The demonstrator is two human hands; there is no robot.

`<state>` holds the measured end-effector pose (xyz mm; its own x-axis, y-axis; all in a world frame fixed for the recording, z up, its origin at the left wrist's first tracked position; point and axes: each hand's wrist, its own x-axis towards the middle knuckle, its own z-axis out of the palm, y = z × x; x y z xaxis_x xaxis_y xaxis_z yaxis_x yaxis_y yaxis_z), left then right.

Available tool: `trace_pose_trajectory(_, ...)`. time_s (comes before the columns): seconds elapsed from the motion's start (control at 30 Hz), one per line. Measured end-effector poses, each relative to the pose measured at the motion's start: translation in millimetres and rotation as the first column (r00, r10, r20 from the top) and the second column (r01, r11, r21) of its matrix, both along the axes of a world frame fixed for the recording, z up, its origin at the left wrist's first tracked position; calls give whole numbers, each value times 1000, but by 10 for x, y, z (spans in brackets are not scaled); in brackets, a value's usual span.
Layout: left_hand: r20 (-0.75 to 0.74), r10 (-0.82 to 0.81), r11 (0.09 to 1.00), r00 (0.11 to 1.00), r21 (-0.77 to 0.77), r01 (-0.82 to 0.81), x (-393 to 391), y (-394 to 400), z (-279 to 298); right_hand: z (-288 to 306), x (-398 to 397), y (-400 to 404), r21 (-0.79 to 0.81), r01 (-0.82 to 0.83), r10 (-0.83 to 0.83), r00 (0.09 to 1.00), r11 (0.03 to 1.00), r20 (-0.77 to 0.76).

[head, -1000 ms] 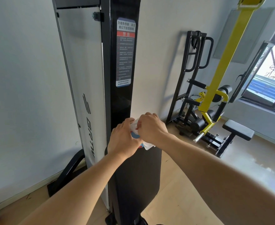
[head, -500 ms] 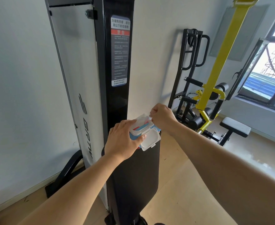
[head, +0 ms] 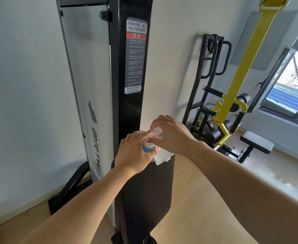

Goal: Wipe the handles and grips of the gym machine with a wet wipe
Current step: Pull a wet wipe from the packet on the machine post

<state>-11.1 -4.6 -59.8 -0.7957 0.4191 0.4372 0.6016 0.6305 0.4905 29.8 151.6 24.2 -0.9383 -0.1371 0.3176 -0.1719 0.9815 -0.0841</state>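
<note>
My left hand [head: 134, 154] grips a small blue, red and white wet wipe pack [head: 147, 147] in front of the tall black column of the gym machine [head: 132, 110]. The pack's white flip lid [head: 163, 156] hangs open to the lower right. My right hand [head: 173, 136] is over the top of the pack. Its thumb and fingertips pinch a pale bit of wet wipe [head: 155, 132] at the opening. The machine's curved black handles [head: 224, 59] stand further back on the right, apart from both hands.
A warning label [head: 136, 55] is stuck high on the column. A white side panel [head: 92, 95] flanks it on the left, near the wall. On the right stand a yellow-framed machine [head: 232, 95], a padded bench [head: 257, 142] and a window [head: 292, 88]. The floor is light wood.
My right hand flipped the pack's lid open and drew away to the right, then came back over the opening and now pinches there. My left hand kept hold of the pack.
</note>
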Motion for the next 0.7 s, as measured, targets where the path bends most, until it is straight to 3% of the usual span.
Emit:
trace_pose_trajectory(0.23,18,10,1000,1000,10,-10,4,-3,5,-30,-15,-90,-127,174,-184,980,977,-76)
trace_pose_trajectory(0.3,19,2,1000,1000,7,-2,6,-1,6,-3,-13,-11,-64,185,-191,976,981,-100)
trace_pose_trajectory(0.4,-10,-24,999,1000,-43,23,-6,-2,-5,-10,-28,125,64,189,-189,982,980,-2)
trace_pose_trajectory(0.63,25,7,1000,1000,17,-8,-5,2,-1,-3,-78,133,7,103,-103,988,995,116)
trace_pose_trajectory(0.7,36,17,1000,999,20,-18,-5,-2,-4,17,-78,121,62,84,-92,984,995,149)
